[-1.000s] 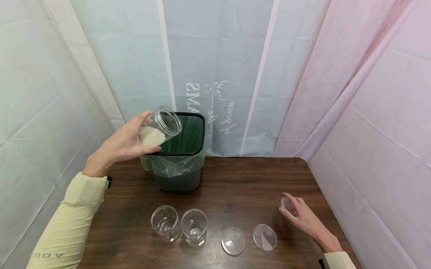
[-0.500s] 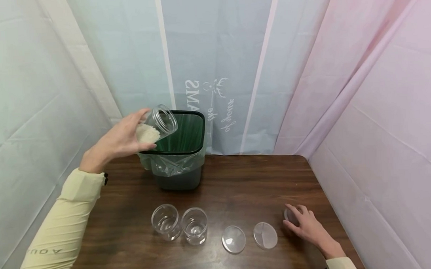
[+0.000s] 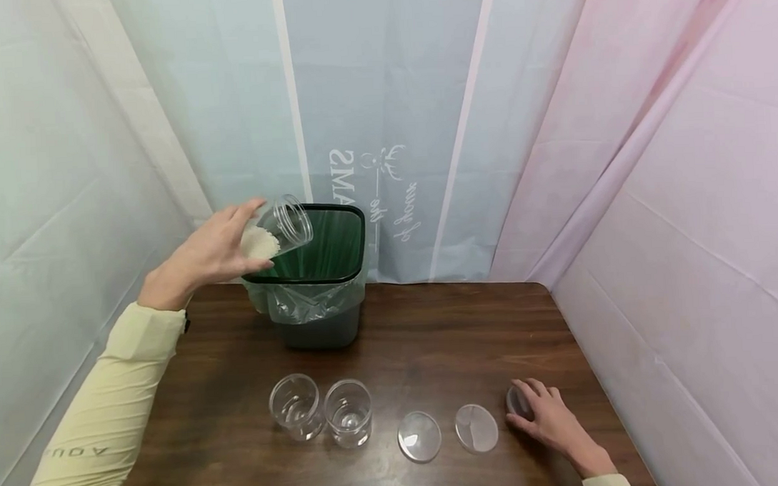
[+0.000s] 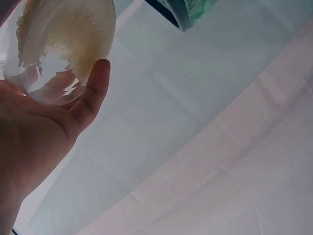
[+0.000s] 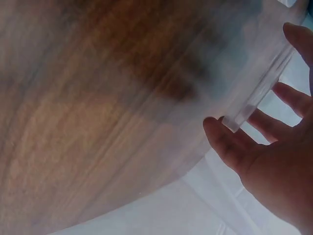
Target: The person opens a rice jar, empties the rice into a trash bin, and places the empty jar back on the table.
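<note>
My left hand point(image 3: 205, 249) grips a clear plastic jar point(image 3: 288, 225) by its base end and holds it tilted, mouth to the right, over the left part of the bin point(image 3: 357, 265). White, rice-like grains point(image 3: 259, 243) lie in the jar's lower end. From beneath, the left wrist view shows the jar's round bottom point(image 4: 68, 29) with the grains against it. At the table's right side, my right hand point(image 3: 549, 420) holds a round clear lid point(image 3: 517, 401) by its rim, low at the tabletop. The right wrist view has its fingertips point(image 5: 215, 129) at the lid's edge point(image 5: 239, 117).
Two clear jars point(image 3: 296, 403) point(image 3: 348, 409) stand upright at the front middle. Two more clear lids point(image 3: 419, 437) point(image 3: 476, 429) lie flat between them and my right hand. A clear plastic liner point(image 3: 307, 303) hangs over the bin's rim. Curtains surround the brown table point(image 3: 444, 341).
The right hand has lowered its lid toward the table, and the lid now lies flatter. The left hand has drawn the tilted jar slightly left above the bin.
</note>
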A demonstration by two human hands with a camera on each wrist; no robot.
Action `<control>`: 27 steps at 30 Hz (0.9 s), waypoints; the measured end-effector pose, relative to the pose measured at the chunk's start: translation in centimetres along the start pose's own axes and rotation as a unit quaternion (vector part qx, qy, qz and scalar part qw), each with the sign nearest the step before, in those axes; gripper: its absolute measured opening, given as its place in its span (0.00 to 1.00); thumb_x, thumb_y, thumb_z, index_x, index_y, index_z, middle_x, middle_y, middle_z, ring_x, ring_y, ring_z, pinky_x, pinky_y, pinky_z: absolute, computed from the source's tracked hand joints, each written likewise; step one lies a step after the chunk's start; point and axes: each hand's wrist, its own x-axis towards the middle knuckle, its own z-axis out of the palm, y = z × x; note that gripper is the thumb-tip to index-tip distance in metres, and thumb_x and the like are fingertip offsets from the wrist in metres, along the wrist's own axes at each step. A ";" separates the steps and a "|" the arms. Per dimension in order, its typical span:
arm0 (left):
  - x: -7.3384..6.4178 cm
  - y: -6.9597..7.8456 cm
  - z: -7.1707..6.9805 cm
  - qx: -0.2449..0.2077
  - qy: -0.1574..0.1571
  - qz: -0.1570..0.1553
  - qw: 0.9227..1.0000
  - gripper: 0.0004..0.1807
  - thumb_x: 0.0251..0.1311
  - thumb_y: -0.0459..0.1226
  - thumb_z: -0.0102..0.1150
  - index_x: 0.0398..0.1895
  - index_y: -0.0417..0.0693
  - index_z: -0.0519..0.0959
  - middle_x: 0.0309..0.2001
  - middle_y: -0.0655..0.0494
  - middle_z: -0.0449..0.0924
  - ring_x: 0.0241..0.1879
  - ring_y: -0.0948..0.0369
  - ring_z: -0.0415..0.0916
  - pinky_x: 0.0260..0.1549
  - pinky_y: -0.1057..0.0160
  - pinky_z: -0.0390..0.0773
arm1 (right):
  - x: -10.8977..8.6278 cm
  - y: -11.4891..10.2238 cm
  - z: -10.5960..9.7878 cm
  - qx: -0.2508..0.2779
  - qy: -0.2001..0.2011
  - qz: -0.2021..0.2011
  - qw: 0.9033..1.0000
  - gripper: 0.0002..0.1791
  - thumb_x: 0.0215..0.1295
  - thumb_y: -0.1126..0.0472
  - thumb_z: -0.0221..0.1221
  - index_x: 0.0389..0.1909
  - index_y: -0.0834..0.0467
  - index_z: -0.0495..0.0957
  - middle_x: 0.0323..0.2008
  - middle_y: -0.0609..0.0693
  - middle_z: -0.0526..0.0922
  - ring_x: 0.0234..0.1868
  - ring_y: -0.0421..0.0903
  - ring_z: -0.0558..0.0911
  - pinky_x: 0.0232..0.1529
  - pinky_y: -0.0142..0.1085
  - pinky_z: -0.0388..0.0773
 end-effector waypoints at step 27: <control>0.3 0.2 0.5 0.035 -0.029 -0.005 0.999 0.56 0.43 0.45 0.77 0.76 0.53 0.53 0.63 0.31 0.67 0.58 0.34 0.66 0.52 0.32 0.68 | -1.0 0.2 1.6 -0.038 -0.007 0.025 0.999 0.36 0.55 0.42 0.67 0.60 0.58 0.74 0.52 0.64 0.77 0.45 0.66 0.75 0.36 0.58 0.76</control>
